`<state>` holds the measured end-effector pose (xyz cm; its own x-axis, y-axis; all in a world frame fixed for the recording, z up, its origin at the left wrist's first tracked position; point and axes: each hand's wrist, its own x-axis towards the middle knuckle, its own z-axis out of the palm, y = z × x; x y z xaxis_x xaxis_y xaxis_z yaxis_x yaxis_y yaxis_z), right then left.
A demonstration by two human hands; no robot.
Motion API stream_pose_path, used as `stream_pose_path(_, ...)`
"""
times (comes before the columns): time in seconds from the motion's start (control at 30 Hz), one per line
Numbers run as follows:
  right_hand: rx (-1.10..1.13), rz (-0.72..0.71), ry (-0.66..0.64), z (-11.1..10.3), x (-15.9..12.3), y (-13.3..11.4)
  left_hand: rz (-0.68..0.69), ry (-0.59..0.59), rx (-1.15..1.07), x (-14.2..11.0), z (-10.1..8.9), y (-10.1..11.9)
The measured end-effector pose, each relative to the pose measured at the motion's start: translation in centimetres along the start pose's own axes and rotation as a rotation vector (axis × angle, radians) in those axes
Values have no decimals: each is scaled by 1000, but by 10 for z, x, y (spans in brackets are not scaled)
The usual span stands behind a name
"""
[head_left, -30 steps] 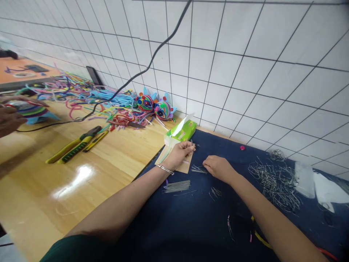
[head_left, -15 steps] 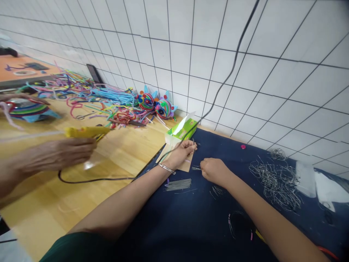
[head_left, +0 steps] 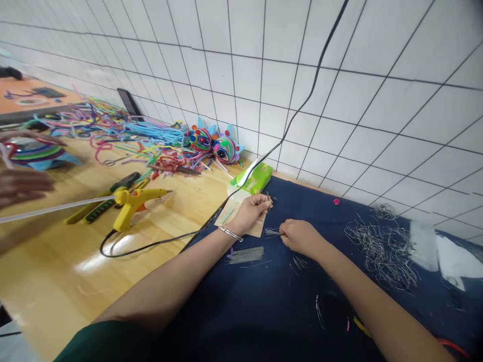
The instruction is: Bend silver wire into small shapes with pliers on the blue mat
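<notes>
My left hand (head_left: 255,210), with a silver bangle at the wrist, is pinched closed at the edge of a tan card (head_left: 257,229). A short, thin grey piece that looks like wire (head_left: 268,196) sticks up from its fingertips. My right hand (head_left: 298,235) is closed on a small bundle of thin metal wires (head_left: 272,232), their ends pointing left toward the card. Below my left hand lies a neat stack of straight wires (head_left: 247,255). A few loose wires (head_left: 300,263) rest on the dark blue cloth (head_left: 256,311) under my right hand.
At right lie tangled wire (head_left: 381,251) and clear plastic bags (head_left: 422,246). A green tissue pack (head_left: 253,177) stands near the wall, crossed by a black cord (head_left: 290,125). A yellow glue gun (head_left: 132,205), pliers (head_left: 101,201), colourful pipe cleaners (head_left: 151,134) and a co-worker's hand (head_left: 24,187) are at left.
The co-worker's hand has let go of the glue gun, now on the wooden table, and moved left. Pliers behind it now show. My hands have barely moved.
</notes>
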<state>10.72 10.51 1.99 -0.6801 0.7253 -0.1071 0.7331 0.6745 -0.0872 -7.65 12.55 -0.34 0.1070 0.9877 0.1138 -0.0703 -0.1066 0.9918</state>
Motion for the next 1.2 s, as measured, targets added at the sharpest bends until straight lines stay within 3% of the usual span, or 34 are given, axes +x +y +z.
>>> stream_pose_path(0.2,-36,-13,-2,-1,3,-11,7,12,14,0,0,-1)
stream_pose_path(0.4,149,14,63,-3,-3,0,-2,25,7,1,0,0)
stream_pose_path(0.6,444,111,211,9,-3,9,-57,2,-44,-2,4,0)
stream_pose_path(0.8,656,220,396,18,0,8,-81,-104,-85,-12,20,4)
stream_pose_path(1.2,768,301,529,25,0,4,-125,-69,-1,-17,31,1)
